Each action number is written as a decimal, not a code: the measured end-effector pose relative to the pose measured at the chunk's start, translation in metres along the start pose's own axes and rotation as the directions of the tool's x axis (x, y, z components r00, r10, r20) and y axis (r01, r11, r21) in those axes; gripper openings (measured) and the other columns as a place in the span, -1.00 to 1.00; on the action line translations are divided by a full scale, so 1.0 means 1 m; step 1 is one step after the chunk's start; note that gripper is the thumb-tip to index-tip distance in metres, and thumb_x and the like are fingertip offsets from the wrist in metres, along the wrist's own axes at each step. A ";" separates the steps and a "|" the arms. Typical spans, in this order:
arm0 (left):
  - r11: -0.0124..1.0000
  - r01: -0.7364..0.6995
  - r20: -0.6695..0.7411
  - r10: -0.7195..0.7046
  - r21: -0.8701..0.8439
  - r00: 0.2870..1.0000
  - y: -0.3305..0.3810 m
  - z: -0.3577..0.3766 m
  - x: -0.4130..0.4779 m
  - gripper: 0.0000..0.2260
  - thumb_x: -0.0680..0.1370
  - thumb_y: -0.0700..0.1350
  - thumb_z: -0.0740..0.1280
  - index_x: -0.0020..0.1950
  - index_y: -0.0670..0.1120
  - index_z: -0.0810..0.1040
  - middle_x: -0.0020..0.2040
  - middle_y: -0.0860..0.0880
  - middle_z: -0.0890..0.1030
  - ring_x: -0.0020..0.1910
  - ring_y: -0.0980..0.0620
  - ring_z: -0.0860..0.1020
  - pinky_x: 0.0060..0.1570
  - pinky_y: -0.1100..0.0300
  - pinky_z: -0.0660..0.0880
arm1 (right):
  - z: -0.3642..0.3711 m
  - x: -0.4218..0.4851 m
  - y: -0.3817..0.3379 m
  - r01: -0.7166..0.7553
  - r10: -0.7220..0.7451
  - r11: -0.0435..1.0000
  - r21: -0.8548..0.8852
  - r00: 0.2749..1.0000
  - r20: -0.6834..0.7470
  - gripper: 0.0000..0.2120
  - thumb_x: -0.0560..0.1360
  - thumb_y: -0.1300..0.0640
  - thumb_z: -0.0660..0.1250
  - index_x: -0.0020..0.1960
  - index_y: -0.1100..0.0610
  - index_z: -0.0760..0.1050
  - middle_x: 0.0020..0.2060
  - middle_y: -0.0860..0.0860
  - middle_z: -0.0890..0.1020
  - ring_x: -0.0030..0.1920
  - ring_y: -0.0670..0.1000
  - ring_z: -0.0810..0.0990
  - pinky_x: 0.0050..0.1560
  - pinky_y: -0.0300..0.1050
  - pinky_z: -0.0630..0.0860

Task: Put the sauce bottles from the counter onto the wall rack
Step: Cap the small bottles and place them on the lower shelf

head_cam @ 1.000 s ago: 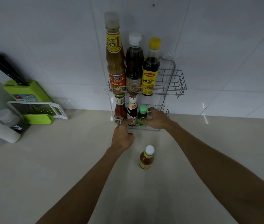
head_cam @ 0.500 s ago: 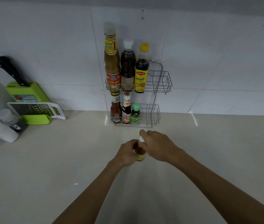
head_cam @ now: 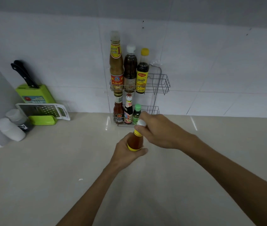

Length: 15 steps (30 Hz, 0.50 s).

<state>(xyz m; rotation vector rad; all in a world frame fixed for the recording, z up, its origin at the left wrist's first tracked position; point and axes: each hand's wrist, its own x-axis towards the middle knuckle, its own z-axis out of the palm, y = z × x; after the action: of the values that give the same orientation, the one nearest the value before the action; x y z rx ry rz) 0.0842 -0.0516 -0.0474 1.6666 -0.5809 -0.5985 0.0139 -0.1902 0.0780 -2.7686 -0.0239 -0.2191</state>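
The left hand (head_cam: 126,154) is wrapped round the lower body of a small orange sauce bottle (head_cam: 135,141), fingers curled over its yellow label; the right hand (head_cam: 158,129) pinches the white cap (head_cam: 141,123) from above. The bottle is held tilted in front of the wire wall rack (head_cam: 160,85), below and just short of its lower basket (head_cam: 154,110) (whether the base still touches the counter (head_cam: 64,176) cannot be told). That basket holds three small bottles, with free space on its right; the upper basket holds three tall ones. The bottle looks light, rigid and smooth, possibly glass, so a grip round the body seems safer than one on the cap alone.
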 end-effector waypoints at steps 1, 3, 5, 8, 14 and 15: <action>0.999 -0.008 0.024 0.009 -0.035 1.000 0.008 -0.001 0.000 -0.65 0.27 -0.10 0.61 -0.05 0.07 0.56 -0.20 -0.03 0.64 -0.35 0.02 0.54 -0.38 0.15 0.47 | -0.007 0.002 -0.004 0.053 -0.056 0.993 -0.110 0.998 -0.032 -0.78 0.63 -0.12 0.12 0.03 0.04 0.31 -0.33 -0.08 0.43 -0.35 -0.05 0.44 -0.39 -0.13 0.29; 0.998 -0.029 0.086 0.033 -0.050 0.996 0.022 -0.004 -0.002 -0.68 0.27 -0.16 0.58 -0.10 0.10 0.56 -0.23 -0.06 0.61 -0.38 0.02 0.53 -0.41 0.15 0.48 | -0.020 0.003 -0.012 0.142 -0.176 0.929 -0.343 0.982 -0.071 -0.64 0.63 -0.19 0.02 0.03 0.09 0.38 -0.35 -0.04 0.48 -0.36 0.03 0.46 -0.39 -0.12 0.33; 0.997 -0.071 0.058 0.072 -0.014 0.996 0.033 -0.003 -0.003 -0.66 0.26 -0.10 0.59 -0.09 0.17 0.56 -0.22 0.04 0.63 -0.33 0.09 0.57 -0.37 0.26 0.50 | -0.034 0.004 -0.015 0.144 -0.228 0.836 -0.529 0.969 -0.097 -0.49 0.61 -0.25 -0.10 0.00 0.09 0.44 -0.37 0.01 0.55 -0.40 0.09 0.52 -0.41 -0.13 0.35; 0.980 -0.141 -0.209 0.169 0.142 0.963 0.048 0.007 -0.007 -0.59 0.25 -0.03 0.59 -0.04 0.25 0.50 -0.21 0.23 0.61 -0.21 0.26 0.60 -0.31 0.46 0.49 | -0.045 0.003 -0.023 0.069 -0.244 0.732 -0.678 0.956 -0.166 -0.68 0.49 -0.09 0.41 -0.17 0.17 0.53 -0.53 0.03 0.27 -0.62 0.12 0.38 -0.48 -0.15 0.37; 0.995 -0.077 0.084 0.072 0.059 0.994 0.069 -0.011 -0.008 -0.65 0.24 -0.19 0.55 -0.12 0.12 0.54 -0.25 -0.04 0.61 -0.33 0.05 0.56 -0.36 0.22 0.52 | -0.058 0.004 -0.027 0.059 -0.180 0.873 -0.485 0.962 -0.206 -0.53 0.56 -0.34 0.06 -0.17 0.04 0.40 -0.52 -0.02 0.39 -0.50 0.09 0.48 -0.44 -0.15 0.34; 0.998 -0.066 0.185 0.063 0.015 0.981 0.071 -0.016 -0.009 -0.68 0.24 -0.21 0.54 -0.13 0.06 0.55 -0.23 -0.17 0.59 -0.32 0.00 0.55 -0.35 0.11 0.52 | -0.060 0.003 -0.026 0.114 -0.209 0.882 -0.457 0.964 -0.165 -0.51 0.59 -0.32 -0.07 -0.11 0.04 0.41 -0.46 -0.05 0.47 -0.47 0.04 0.48 -0.45 -0.15 0.35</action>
<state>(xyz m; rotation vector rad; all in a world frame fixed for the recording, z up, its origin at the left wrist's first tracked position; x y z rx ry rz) 0.0844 -0.0458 0.0254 1.6154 -0.7750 -0.7068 0.0071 -0.1875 0.1431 -3.1828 -0.1741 -0.6348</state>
